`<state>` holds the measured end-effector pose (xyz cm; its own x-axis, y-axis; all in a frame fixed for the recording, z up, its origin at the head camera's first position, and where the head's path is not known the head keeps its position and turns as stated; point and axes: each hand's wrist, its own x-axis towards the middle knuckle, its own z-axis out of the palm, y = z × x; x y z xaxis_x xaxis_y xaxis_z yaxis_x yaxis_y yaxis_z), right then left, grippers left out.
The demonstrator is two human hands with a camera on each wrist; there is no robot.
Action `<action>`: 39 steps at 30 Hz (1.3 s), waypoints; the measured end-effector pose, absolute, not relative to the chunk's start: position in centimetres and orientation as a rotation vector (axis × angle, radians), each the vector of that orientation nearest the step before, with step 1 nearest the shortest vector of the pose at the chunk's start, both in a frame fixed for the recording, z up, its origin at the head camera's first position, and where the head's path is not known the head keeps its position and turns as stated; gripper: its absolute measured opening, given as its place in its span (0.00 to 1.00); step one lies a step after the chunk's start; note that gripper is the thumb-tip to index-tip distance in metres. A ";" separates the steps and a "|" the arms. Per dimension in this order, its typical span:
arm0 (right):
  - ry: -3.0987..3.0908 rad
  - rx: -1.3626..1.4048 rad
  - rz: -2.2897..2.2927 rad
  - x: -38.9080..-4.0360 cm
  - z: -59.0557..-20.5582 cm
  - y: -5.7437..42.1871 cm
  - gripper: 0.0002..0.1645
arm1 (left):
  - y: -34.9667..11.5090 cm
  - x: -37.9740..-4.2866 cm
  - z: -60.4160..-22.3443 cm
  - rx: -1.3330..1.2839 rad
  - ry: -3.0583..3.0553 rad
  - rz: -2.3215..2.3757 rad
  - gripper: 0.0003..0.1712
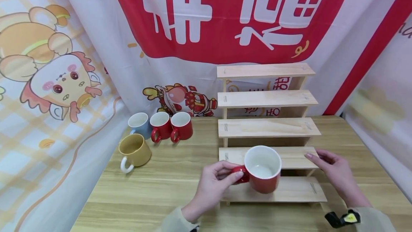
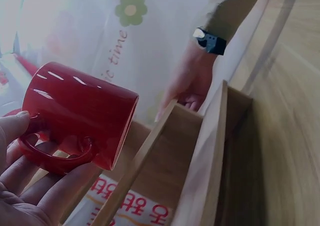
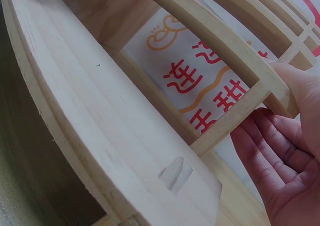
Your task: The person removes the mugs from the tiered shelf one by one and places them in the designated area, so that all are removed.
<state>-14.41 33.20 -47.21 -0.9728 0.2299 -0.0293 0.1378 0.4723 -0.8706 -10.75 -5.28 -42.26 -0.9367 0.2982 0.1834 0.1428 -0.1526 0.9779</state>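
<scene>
My left hand [image 1: 212, 182] grips a red mug [image 1: 264, 182] by its handle, thumb on top. The mug is white inside, tilts a little so its mouth faces the head camera, and overlaps the lower steps of a tiered wooden shelf [image 1: 270, 127]. In the left wrist view the mug's glossy red side [image 2: 80, 108] and its loop handle show close up. My right hand [image 1: 336, 173] holds the right end of the second step from the bottom. Its thumb lies over the board and its fingers [image 3: 280, 151] curl underneath, as the right wrist view shows.
Left of the shelf on the wooden table [image 1: 154, 196] stand a blue mug [image 1: 141, 126], two more red mugs [image 1: 162, 128] and a yellow mug [image 1: 136, 151] with a white handle. Printed cloth [image 1: 206, 51] hangs behind and at both sides.
</scene>
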 end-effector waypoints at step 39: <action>-2.619 -0.332 1.558 -14.4 -47.2 33.2 0.44 | -22.0 -12.7 -47.2 -0.478 2.421 2.719 0.16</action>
